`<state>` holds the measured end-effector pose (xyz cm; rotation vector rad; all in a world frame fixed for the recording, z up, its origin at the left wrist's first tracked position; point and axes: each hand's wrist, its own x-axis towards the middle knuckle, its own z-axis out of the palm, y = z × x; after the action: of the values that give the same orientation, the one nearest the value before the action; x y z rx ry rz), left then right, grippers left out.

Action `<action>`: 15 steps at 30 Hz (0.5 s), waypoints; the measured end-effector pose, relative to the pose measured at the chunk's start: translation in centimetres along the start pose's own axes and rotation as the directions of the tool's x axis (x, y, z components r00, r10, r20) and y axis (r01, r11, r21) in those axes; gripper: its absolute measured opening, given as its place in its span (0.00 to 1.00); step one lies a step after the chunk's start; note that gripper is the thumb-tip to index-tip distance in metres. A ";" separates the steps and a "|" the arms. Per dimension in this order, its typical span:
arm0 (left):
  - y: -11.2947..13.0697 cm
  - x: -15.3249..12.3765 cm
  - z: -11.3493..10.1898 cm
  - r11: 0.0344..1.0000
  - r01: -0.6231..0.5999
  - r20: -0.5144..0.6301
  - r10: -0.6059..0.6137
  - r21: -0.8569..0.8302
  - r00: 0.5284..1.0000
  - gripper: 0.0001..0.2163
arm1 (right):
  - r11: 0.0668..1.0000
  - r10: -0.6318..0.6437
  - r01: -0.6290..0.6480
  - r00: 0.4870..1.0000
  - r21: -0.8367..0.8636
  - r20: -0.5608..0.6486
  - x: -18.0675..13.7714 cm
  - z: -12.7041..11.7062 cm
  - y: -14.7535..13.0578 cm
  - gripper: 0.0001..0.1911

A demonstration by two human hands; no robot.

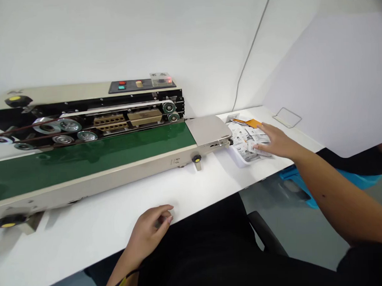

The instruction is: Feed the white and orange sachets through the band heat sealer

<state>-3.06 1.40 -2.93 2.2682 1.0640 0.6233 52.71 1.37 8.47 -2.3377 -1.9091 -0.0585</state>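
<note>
My right hand (278, 141) is over a white plastic bin (239, 158) heaped with small printed white packets (241, 146). Its thumb and fingers are spread, and the thumb reaches the packets. By the fingertips lies an orange packet (253, 123); I cannot tell whether they touch it. My left hand (150, 231) rests at the front edge of the white table (193, 193), loosely curled, with a gap between thumb and forefinger and nothing visible in it.
A band sealing machine (81, 91) with exposed rollers stands along the wall. Its green conveyor belt (115, 148) ends at a metal plate (207, 128) beside the bin. A bent wire stand (287, 117) is at the table's right. Below are a chair armrest (267, 234) and something blue (310, 201).
</note>
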 end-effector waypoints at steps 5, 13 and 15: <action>0.0 0.1 0.1 0.999 -0.016 -0.012 0.016 0.044 1.000 0.10 | 0.998 -0.043 0.040 0.996 0.039 0.084 3.1 -1.8 1.9 0.48; 0.1 0.3 0.4 0.995 -0.029 -0.045 0.034 0.099 0.998 0.10 | 0.980 -0.188 0.160 0.931 0.114 0.313 3.1 -2.9 6.4 0.46; 0.1 0.5 0.4 0.993 -0.042 -0.043 0.046 0.110 0.998 0.10 | 0.985 -0.172 0.146 0.895 0.094 0.413 2.8 -2.3 6.9 0.50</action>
<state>-2.48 1.60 -3.06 2.3872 1.0966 0.6524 60.09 2.44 10.56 -2.2869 -2.2485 0.5245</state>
